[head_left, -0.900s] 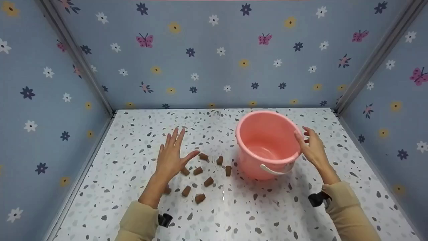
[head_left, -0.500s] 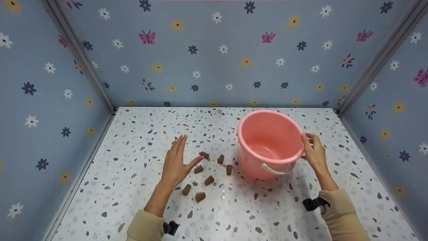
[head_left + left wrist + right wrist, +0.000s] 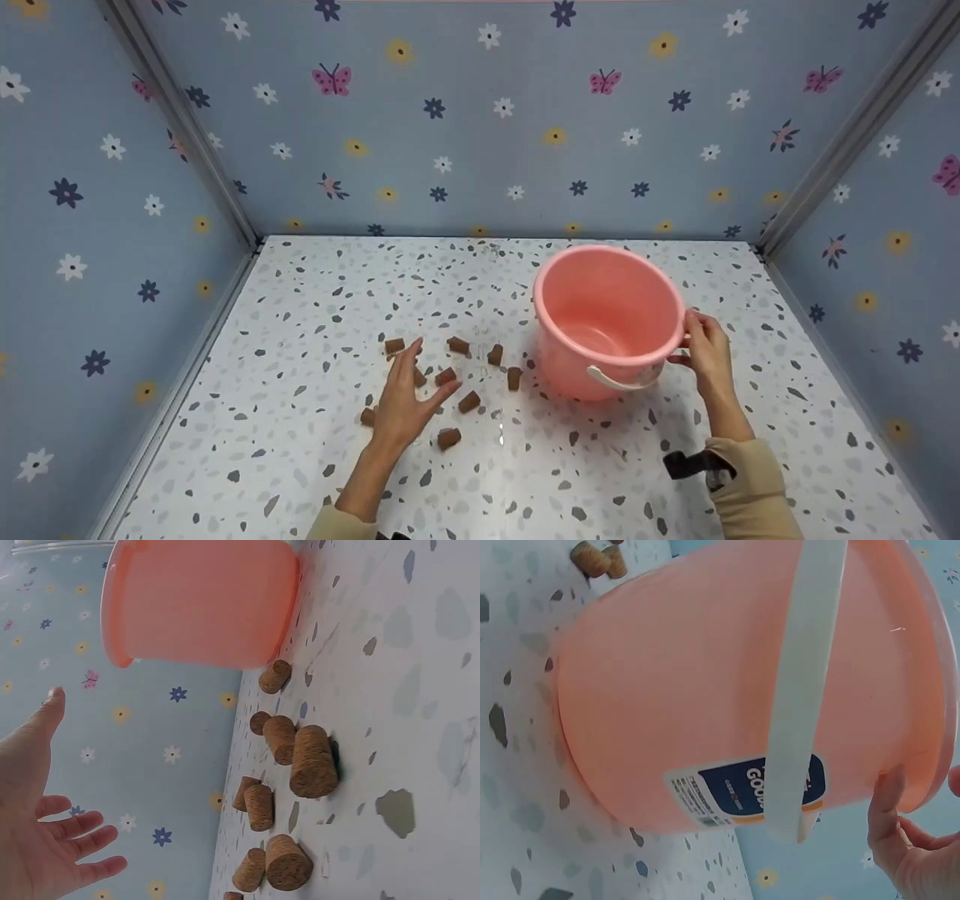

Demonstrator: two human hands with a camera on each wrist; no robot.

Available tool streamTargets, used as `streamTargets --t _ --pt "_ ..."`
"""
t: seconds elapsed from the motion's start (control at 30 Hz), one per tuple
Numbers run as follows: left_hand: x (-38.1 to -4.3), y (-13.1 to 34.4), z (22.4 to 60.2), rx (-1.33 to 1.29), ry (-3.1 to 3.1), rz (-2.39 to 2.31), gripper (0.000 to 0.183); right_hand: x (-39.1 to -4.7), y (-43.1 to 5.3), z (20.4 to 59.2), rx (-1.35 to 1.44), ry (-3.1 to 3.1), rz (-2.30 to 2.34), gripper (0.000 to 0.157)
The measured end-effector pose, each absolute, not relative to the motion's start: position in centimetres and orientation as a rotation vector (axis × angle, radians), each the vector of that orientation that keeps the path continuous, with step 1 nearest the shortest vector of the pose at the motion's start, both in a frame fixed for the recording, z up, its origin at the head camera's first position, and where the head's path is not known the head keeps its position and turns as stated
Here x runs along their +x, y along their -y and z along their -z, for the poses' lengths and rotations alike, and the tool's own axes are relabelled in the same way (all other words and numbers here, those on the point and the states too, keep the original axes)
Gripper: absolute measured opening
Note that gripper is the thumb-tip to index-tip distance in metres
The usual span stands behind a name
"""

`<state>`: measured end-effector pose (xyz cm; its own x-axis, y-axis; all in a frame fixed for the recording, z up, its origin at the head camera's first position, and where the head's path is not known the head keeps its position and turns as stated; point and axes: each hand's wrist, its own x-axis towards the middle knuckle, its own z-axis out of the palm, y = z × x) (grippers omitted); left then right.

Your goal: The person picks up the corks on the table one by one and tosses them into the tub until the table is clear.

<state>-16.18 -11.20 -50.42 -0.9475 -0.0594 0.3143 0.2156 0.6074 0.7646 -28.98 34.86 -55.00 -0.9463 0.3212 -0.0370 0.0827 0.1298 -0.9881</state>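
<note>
A pink bucket (image 3: 566, 367) stands upright on the speckled tabletop, its white handle (image 3: 615, 382) hanging at the near side. At the bucket's right rim is my right hand (image 3: 709, 360); the right wrist view shows curled fingers (image 3: 887, 799) touching the wall just under the rim, the thumb only partly in sight. To the left, several brown tapered corks (image 3: 448, 439) lie scattered. Above them hovers my left hand (image 3: 401, 405), thumb spread from fairly straight fingers, holding nothing. Close corks (image 3: 313, 765) and the bucket's side (image 3: 202, 600) appear in the left wrist view.
A blue patterned wall panel (image 3: 480, 172) closes off the back, with similar panels at left and right. Grey metal strips (image 3: 180, 120) run along the corners. A label (image 3: 742, 791) is on the bucket's side.
My left hand has come nearer to me and slightly right, uncovering corks behind it. My right hand has shifted down along the bucket's rim, its thumb no longer inside. The bucket stays put.
</note>
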Motion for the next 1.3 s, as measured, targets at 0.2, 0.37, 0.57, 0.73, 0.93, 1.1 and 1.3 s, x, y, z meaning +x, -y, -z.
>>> streamTargets --t 0.2,0.37,0.57,0.73,0.93,1.1,1.3 --pt "-15.5 10.9 51.8 -0.148 2.455 1.302 0.084 -30.4 -36.7 58.6 -0.377 2.029 -2.122 0.056" --pt "-14.9 10.6 53.2 -0.163 2.411 1.347 0.081 -28.3 -34.7 55.3 -0.422 1.944 -2.249 0.048" --pt "-14.1 10.4 54.6 -0.162 2.391 1.381 0.078 -25.3 -31.3 50.3 -0.401 1.890 -2.272 0.044" --pt "-13.5 10.4 55.6 -0.148 2.417 1.383 0.079 -22.5 -28.1 45.2 -0.506 1.842 -2.309 0.035" --pt "-13.0 10.4 56.1 -0.105 2.476 1.440 0.079 -22.4 -27.5 44.1 -0.622 1.767 -2.368 0.024" --pt "-12.7 10.3 56.5 -0.076 2.542 1.412 0.074 -22.6 -27.5 44.6 -0.661 1.729 -2.358 0.024" --pt "-12.4 10.3 57.0 -0.073 2.617 1.342 0.068 -22.6 -27.3 44.6 -0.654 1.696 -2.353 0.024"
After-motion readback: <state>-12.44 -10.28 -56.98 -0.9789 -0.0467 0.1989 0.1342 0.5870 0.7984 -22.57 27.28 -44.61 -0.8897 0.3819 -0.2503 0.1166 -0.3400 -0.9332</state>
